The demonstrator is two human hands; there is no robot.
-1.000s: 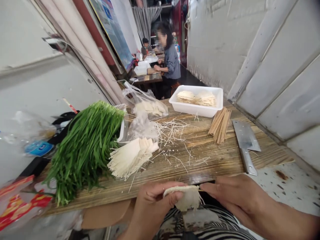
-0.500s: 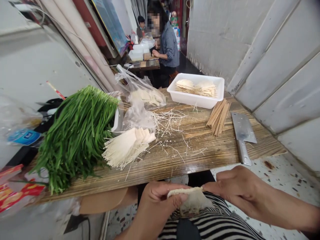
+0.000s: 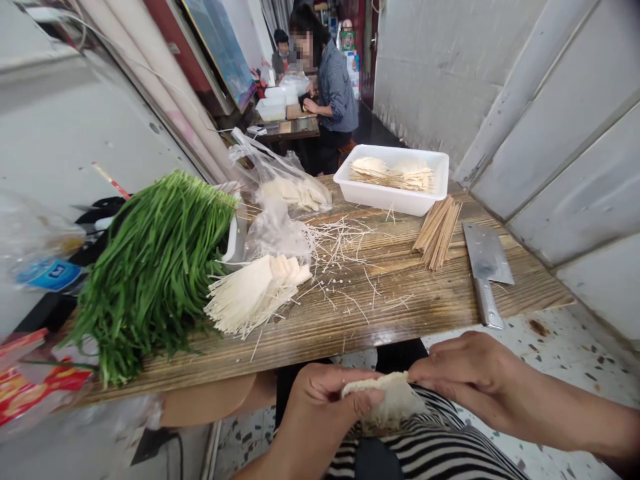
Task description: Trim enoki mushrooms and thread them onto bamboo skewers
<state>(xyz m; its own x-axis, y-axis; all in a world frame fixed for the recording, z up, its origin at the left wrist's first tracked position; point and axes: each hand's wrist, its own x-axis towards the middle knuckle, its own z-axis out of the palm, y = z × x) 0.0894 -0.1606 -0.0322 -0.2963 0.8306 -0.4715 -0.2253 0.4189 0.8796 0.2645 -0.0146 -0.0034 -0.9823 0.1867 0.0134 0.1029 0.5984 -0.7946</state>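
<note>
My left hand (image 3: 327, 403) pinches a bunch of enoki mushrooms (image 3: 395, 403) by its pale edge, thumb in front, with the thin stems hanging down over my striped clothing. At the other end of that edge my right hand (image 3: 467, 380) is closed, its fingertips pressed together; what they grip is mostly hidden. Both hands are in front of the table's near edge. On the table, a pile of cut enoki (image 3: 257, 293) lies beyond my left hand. Past my right hand are a cleaver (image 3: 485, 267) and a bundle of bamboo skewers (image 3: 437, 233).
A white tub (image 3: 390, 200) at the back holds skewered pale pieces. Green chives (image 3: 160, 267) heap up at the left, near a plastic bag (image 3: 295, 190) of pale slices. Loose enoki stems (image 3: 343, 243) litter the wooden table (image 3: 325, 340). Two people sit and stand behind.
My right hand and the enoki bunch have shifted slightly to the right. My left thumb has moved a little along the edge. The things on the table stay put.
</note>
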